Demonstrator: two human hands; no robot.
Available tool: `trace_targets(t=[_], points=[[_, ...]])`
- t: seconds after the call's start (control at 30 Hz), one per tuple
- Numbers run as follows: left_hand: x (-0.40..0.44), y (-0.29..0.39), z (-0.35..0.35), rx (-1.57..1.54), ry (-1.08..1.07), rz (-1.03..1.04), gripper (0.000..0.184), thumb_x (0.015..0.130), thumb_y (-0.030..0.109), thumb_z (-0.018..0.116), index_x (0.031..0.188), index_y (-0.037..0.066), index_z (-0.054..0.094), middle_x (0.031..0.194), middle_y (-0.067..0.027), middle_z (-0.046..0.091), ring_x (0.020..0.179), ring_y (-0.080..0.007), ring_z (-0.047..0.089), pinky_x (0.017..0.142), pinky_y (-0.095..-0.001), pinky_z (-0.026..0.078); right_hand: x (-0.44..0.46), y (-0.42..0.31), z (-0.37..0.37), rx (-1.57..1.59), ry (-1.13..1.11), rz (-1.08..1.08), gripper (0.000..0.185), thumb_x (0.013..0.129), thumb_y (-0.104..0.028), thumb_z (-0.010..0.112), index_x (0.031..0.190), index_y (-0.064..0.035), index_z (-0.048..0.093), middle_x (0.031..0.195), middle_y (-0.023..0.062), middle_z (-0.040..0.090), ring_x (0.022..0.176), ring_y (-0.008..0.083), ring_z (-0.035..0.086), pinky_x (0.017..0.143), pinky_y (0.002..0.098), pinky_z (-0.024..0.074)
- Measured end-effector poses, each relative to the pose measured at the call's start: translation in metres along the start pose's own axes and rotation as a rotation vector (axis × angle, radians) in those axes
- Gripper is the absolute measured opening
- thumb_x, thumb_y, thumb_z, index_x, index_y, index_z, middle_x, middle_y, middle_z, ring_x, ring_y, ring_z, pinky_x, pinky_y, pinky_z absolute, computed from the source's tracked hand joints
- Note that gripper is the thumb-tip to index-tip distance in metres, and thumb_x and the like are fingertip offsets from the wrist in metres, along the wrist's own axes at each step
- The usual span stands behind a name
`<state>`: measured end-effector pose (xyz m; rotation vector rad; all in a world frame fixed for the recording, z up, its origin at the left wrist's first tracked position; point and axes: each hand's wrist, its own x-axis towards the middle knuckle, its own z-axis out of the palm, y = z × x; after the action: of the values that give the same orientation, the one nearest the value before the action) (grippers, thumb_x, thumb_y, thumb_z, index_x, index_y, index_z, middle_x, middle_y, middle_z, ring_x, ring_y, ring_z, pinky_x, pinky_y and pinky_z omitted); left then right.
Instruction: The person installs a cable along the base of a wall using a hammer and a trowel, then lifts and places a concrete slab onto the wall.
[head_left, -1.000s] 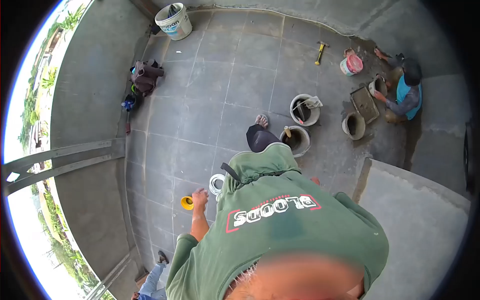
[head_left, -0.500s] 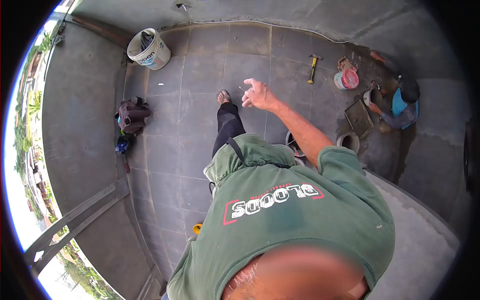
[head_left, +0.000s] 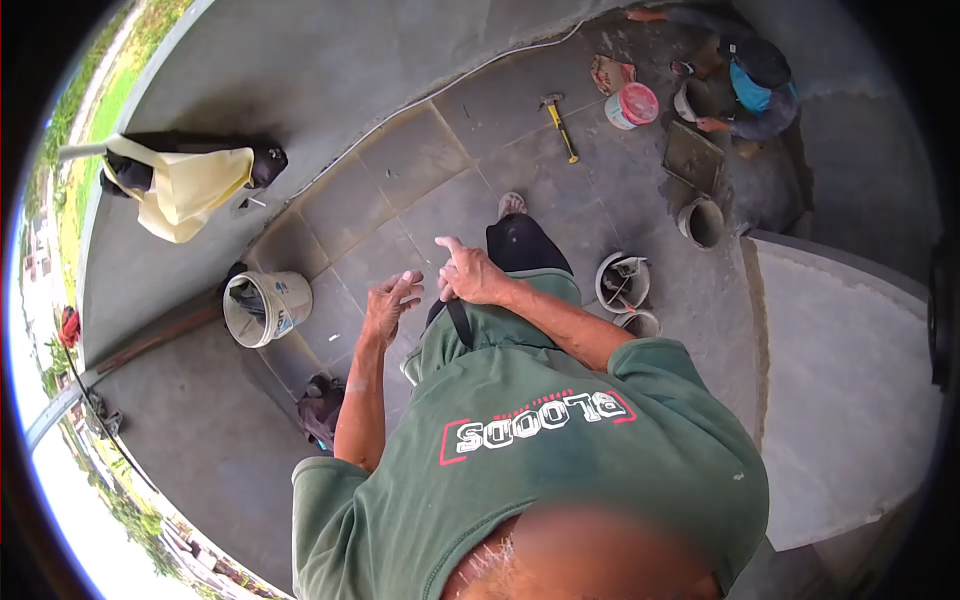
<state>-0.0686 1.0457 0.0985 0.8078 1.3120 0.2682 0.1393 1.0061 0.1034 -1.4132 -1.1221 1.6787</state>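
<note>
My left hand point(head_left: 393, 305) is raised in front of my body, with its fingers loosely bent and apart and nothing visible in it. Close beside it is my right hand point(head_left: 472, 273), a small gap between the two. One digit of the right hand points outward while the other fingers curl in; whatever they may hold is too small to make out. Below the right hand, a dark strap point(head_left: 460, 322) hangs at the waist of my green shirt point(head_left: 560, 400). My foot in a sandal point(head_left: 511, 205) stands on the grey tiles point(head_left: 425, 180).
A hammer point(head_left: 562, 128) lies ahead, near a red-and-white pail point(head_left: 632, 105). At right, another person point(head_left: 755, 90) crouches by a mortar tray point(head_left: 692, 158) and a bucket point(head_left: 701, 222). A bucket with tools point(head_left: 622, 283) stands nearer; a white bucket point(head_left: 285, 308) is left. A yellow bag point(head_left: 190, 190) hangs on the wall.
My view has turned left, bringing the yellow bag into sight. My right hand, stretched forward with a thin item at its fingers, has drawn back toward my waist. My left hand has come into view.
</note>
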Motion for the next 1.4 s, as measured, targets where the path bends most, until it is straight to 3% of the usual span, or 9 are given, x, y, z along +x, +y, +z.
trace_targets(t=[0.2,0.5,0.53,0.6,0.67,0.77,1.0,1.07,1.4], points=[[0.153,0.089,0.049,-0.129,-0.113,-0.065,0.026,0.092,0.02,0.058,0.101,-0.004,0.062,0.091,-0.0086,0.063,0.079,-0.0154,0.06,0.07,-0.0305,0.05,0.119,0.012,-0.07,0.089,0.184,-0.008,0.05,0.085,-0.005,0.048,0.129,0.0083,0.028,0.074,0.0222,0.064,0.066,0.0296,0.068,0.07,0.0403,0.0531],[0.378,0.171,0.069,-0.258,-0.068,-0.239,0.019,0.093,0.023,0.057,0.1,0.005,0.06,0.095,-0.0088,0.065,0.08,-0.0186,0.064,0.071,-0.0337,0.053,0.292,0.067,-0.231,-0.187,0.284,-0.059,0.036,0.085,-0.015,0.057,0.113,0.005,0.047,0.077,0.0228,0.063,0.075,0.0393,0.064,0.068,0.0448,0.0506],[0.399,0.17,0.062,-0.165,-0.01,-0.296,0.019,0.093,0.025,0.057,0.1,0.007,0.059,0.097,-0.0091,0.065,0.082,-0.0193,0.065,0.073,-0.0347,0.054,0.304,0.087,-0.259,-0.112,0.291,-0.025,0.029,0.087,-0.019,0.051,0.104,0.0043,0.053,0.095,0.0291,0.058,0.088,0.0429,0.06,0.075,0.047,0.0484],[0.459,0.161,0.052,-0.109,0.009,-0.363,0.018,0.092,0.023,0.058,0.101,0.007,0.059,0.093,-0.0087,0.064,0.082,-0.0226,0.066,0.071,-0.0343,0.055,0.328,0.15,-0.308,-0.567,0.498,-0.22,0.023,0.088,-0.018,0.053,0.099,0.0015,0.058,0.085,0.0243,0.064,0.081,0.0399,0.063,0.074,0.042,0.0512],[0.523,0.141,0.04,0.04,0.066,-0.379,0.022,0.093,0.023,0.058,0.105,0.005,0.058,0.092,-0.0095,0.063,0.079,-0.0229,0.065,0.067,-0.0335,0.055,0.347,0.178,-0.358,-0.169,0.648,0.175,0.02,0.087,-0.018,0.056,0.095,0.0005,0.06,0.082,0.0227,0.064,0.08,0.0389,0.063,0.071,0.0425,0.0508],[0.615,0.099,0.026,0.063,0.073,-0.323,0.03,0.093,0.019,0.057,0.114,-0.002,0.054,0.092,-0.0119,0.061,0.078,-0.0229,0.063,0.067,-0.0324,0.054,0.369,0.266,-0.403,-0.338,0.787,0.219,0.021,0.088,-0.018,0.058,0.097,0.0012,0.059,0.083,0.0222,0.064,0.079,0.0391,0.064,0.07,0.0422,0.051],[0.777,0.005,0.031,-0.165,0.204,-0.309,0.018,0.092,0.013,0.056,0.104,0.0,0.055,0.091,-0.0108,0.061,0.076,-0.0201,0.062,0.067,-0.0285,0.056,0.48,0.416,-0.403,-0.194,0.588,0.176,0.028,0.088,-0.019,0.057,0.104,0.0041,0.059,0.083,0.0161,0.066,0.071,0.0241,0.068,0.065,0.0336,0.0539],[0.804,-0.011,0.033,-0.23,0.225,-0.309,0.017,0.092,0.012,0.056,0.104,-0.001,0.055,0.09,-0.0111,0.062,0.076,-0.02,0.062,0.067,-0.029,0.056,0.536,0.406,-0.398,0.17,0.391,0.324,0.03,0.09,-0.019,0.053,0.104,0.0065,0.059,0.085,0.0138,0.065,0.068,0.019,0.067,0.064,0.0296,0.0548],[0.888,-0.025,0.018,-0.235,0.233,-0.286,0.015,0.091,0.011,0.057,0.101,-0.001,0.058,0.085,-0.0078,0.061,0.072,-0.0163,0.061,0.063,-0.027,0.054,0.739,0.451,-0.368,0.545,0.465,0.448,0.029,0.089,-0.017,0.059,0.1,0.01,0.057,0.084,0.016,0.064,0.071,0.0246,0.068,0.058,0.0337,0.0599]])
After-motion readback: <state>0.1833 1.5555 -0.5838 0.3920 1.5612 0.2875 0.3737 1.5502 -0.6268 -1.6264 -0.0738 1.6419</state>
